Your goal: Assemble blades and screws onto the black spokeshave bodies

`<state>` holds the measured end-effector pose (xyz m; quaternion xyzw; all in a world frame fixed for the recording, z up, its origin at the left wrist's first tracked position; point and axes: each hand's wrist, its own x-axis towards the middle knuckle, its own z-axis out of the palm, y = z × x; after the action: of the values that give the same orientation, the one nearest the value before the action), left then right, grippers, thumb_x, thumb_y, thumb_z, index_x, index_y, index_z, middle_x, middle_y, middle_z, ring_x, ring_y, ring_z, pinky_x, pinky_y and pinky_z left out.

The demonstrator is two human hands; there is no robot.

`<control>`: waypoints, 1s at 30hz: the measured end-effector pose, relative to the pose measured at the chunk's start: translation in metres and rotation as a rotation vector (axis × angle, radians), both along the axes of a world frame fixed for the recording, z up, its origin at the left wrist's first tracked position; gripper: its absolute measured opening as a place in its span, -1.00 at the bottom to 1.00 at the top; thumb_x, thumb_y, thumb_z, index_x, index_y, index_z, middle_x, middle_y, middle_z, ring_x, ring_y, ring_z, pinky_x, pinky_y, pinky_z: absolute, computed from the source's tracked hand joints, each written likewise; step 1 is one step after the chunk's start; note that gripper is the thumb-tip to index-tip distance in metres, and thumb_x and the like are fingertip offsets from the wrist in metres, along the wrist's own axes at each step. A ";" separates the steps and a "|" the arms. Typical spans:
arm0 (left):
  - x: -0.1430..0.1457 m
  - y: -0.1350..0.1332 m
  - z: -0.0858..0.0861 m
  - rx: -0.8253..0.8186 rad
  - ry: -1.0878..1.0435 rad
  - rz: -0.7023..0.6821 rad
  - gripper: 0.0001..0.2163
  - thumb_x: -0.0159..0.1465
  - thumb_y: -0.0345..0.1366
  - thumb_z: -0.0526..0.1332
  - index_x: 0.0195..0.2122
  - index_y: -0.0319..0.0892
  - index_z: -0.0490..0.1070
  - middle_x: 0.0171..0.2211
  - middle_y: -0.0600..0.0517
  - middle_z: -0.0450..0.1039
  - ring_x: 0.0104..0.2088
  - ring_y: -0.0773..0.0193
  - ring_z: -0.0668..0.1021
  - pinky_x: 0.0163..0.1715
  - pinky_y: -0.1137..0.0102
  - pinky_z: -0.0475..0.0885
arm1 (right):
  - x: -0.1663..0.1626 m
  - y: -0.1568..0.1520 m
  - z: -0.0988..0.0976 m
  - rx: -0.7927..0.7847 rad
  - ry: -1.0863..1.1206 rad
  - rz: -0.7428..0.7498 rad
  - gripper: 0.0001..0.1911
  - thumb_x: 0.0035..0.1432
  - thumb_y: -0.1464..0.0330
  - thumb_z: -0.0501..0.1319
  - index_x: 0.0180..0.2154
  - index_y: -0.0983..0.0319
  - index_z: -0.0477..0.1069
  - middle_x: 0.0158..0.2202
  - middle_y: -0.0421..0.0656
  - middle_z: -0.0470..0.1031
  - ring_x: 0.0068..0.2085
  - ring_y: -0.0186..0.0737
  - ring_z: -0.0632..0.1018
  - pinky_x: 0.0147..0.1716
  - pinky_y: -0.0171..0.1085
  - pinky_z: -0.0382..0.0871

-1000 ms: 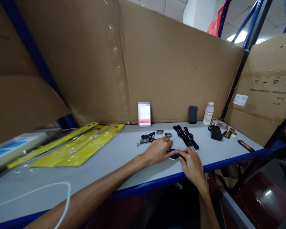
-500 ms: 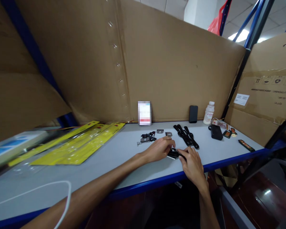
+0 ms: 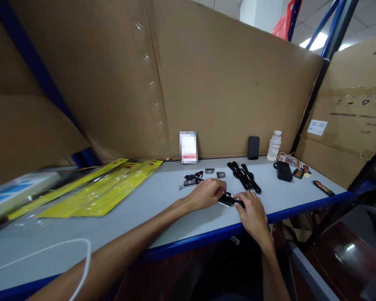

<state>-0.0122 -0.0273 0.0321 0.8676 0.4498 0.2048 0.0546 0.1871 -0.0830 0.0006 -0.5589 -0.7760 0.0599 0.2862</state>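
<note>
A black spokeshave [image 3: 227,199] lies low over the front of the table, its pale blade edge facing me. My right hand [image 3: 252,211] is closed round its right handle. At the upper left of its body, my left hand [image 3: 208,193] is closed in a pinch; whatever sits between those fingertips is hidden. Behind my left hand are small black parts with screws [image 3: 192,179]. Two flat slotted blades, one grey blade [image 3: 209,171] and another grey blade [image 3: 221,175], lie beyond it. Several black spokeshave bodies [image 3: 244,177] rest together behind my right hand.
Yellow-backed blister packs [image 3: 113,192] cover the table's left side, near a white cable [image 3: 87,251]. A lit screen [image 3: 188,147] and a dark phone [image 3: 253,147] stand against the cardboard. At right are a white bottle [image 3: 274,146], a black case [image 3: 283,171] and small dark packets [image 3: 323,188].
My left hand has shifted slightly left, and its fingers have curled in lower against the spokeshave. More of the tool's body shows between my hands. My right hand keeps its hold.
</note>
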 end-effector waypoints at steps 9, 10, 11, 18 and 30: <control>0.008 -0.008 0.003 0.033 0.028 -0.028 -0.79 0.35 -0.18 0.19 -0.36 -0.17 0.47 -0.42 0.03 0.48 -0.42 0.27 0.47 -0.45 0.42 0.19 | 0.000 0.000 0.002 -0.017 -0.071 -0.011 -0.63 0.33 0.40 0.14 0.13 0.09 0.47 -0.05 -0.09 0.49 0.01 -0.08 0.44 0.04 -0.17 0.28; 0.008 -0.008 0.002 0.037 0.030 -0.028 -0.79 0.35 -0.18 0.19 -0.37 -0.17 0.47 -0.42 0.03 0.47 -0.42 0.27 0.47 -0.45 0.42 0.18 | 0.000 0.000 0.002 -0.016 -0.076 -0.013 -0.63 0.34 0.40 0.14 0.13 0.08 0.47 -0.06 -0.09 0.49 0.00 -0.09 0.44 0.03 -0.17 0.28; 0.008 -0.008 0.001 0.038 0.030 -0.027 -0.79 0.36 -0.18 0.19 -0.36 -0.17 0.46 -0.42 0.03 0.47 -0.41 0.27 0.47 -0.45 0.42 0.18 | 0.000 0.000 0.003 -0.016 -0.081 -0.014 -0.62 0.34 0.40 0.14 0.14 0.07 0.46 -0.06 -0.09 0.49 0.00 -0.09 0.44 0.03 -0.17 0.28; 0.003 -0.002 -0.001 0.026 -0.087 -0.008 -0.81 0.27 -0.47 0.10 -0.24 -0.15 0.49 -0.36 0.03 0.48 -0.39 0.27 0.48 -0.37 0.41 0.28 | 0.000 -0.002 0.003 -0.014 -0.076 -0.016 -0.64 0.33 0.40 0.15 0.12 0.10 0.48 -0.06 -0.09 0.49 0.00 -0.09 0.45 0.02 -0.15 0.29; 0.004 -0.002 -0.002 0.032 -0.124 -0.128 -0.87 0.24 -0.47 0.15 -0.29 -0.18 0.48 -0.27 -0.01 0.41 -0.20 0.18 0.49 -0.15 0.30 0.40 | 0.001 0.001 -0.001 -0.001 -0.078 -0.008 -0.64 0.33 0.38 0.14 0.11 0.09 0.48 -0.06 -0.09 0.48 -0.01 -0.09 0.44 0.00 -0.15 0.29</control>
<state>-0.0086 -0.0290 0.0302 0.8810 0.3859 0.2614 0.0813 0.1883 -0.0822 -0.0006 -0.5639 -0.7844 0.0373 0.2557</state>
